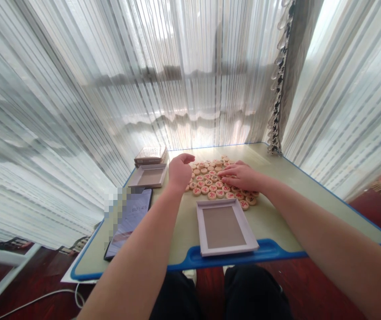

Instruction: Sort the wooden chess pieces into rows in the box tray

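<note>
Several round wooden chess pieces (210, 184) with red and dark characters lie flat in a cluster on the pale green table (277, 209). My left hand (179, 171) rests at the cluster's left edge, fingers curled inward; what they hold, if anything, is hidden. My right hand (240, 175) lies palm down over the right part of the cluster, fingers stretched toward the pieces and touching them. An empty shallow white box tray (225, 226) sits at the near edge, just in front of the pieces.
A second shallow tray (148, 175) and a closed flat box (151, 154) lie at the far left. A phone (128, 222) with a lit screen rests near the left edge. Sheer curtains surround the table. The table has a blue rim (244, 255).
</note>
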Tool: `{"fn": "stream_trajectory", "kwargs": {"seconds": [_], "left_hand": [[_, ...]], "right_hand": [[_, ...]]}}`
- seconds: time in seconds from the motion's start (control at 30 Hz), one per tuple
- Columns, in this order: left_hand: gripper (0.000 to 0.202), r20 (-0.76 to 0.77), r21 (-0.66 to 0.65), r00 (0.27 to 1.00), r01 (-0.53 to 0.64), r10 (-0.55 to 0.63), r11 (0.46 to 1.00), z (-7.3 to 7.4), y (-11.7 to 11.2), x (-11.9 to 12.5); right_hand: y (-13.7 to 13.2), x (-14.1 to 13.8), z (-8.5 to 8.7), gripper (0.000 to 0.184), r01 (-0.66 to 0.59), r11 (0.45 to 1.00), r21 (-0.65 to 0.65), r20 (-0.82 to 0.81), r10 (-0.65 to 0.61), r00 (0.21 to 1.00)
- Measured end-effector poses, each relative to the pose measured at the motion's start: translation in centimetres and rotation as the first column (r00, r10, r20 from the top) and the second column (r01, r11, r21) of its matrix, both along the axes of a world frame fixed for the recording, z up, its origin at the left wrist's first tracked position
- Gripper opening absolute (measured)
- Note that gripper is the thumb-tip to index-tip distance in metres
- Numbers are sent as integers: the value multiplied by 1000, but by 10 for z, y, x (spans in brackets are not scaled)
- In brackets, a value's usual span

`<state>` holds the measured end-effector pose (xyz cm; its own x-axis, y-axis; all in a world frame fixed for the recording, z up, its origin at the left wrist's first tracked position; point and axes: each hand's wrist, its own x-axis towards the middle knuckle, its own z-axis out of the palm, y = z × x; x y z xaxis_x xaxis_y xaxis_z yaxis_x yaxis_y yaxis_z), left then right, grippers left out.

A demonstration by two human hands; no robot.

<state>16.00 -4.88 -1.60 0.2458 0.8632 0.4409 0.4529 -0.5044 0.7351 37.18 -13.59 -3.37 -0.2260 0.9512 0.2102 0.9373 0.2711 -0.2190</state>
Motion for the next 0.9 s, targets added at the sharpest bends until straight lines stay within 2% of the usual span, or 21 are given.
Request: {"fn": "stream_trajectory", "kwargs": {"seconds": [0.1, 0.2, 0.3, 0.4, 0.57, 0.67, 0.77, 0.9], "left_hand": [[46, -239, 168, 959, -113, 152, 979, 11, -6, -8], [43, -393, 215, 897, -124, 202, 969, 16, -8, -12], [44, -386, 201, 906, -102, 174, 974, 16, -7, -11], [46, -358, 223, 922, -66, 145, 973, 15, -9, -6], [43, -385, 293, 915, 1, 117, 956, 14, -16, 1], [38, -440, 303, 890, 21, 121, 953, 12, -19, 4], [36, -525, 253, 844, 33, 109, 967, 10, -20, 7], [44, -611, 216, 790, 99, 55, 971, 5, -20, 12]], "right_hand": [[-2, -3, 1, 38, 17, 1000, -1, -17, -17, 1000], [-4, -7, 4, 37, 47, 999, -2, -42, -47, 998], [-4, -11, 7, 38, 48, 999, -14, -25, -48, 999], [-4, -13, 7, 36, 33, 999, 32, 1, -33, 999], [-3, -13, 4, 26, -91, 982, 167, -33, 98, 995], [-3, -14, 3, 23, -123, 970, 210, -94, 145, 985], [-2, -16, 2, 21, -94, 969, 227, -128, 125, 984], [1, -14, 0, 23, 24, 955, 295, -135, 17, 991]]}}
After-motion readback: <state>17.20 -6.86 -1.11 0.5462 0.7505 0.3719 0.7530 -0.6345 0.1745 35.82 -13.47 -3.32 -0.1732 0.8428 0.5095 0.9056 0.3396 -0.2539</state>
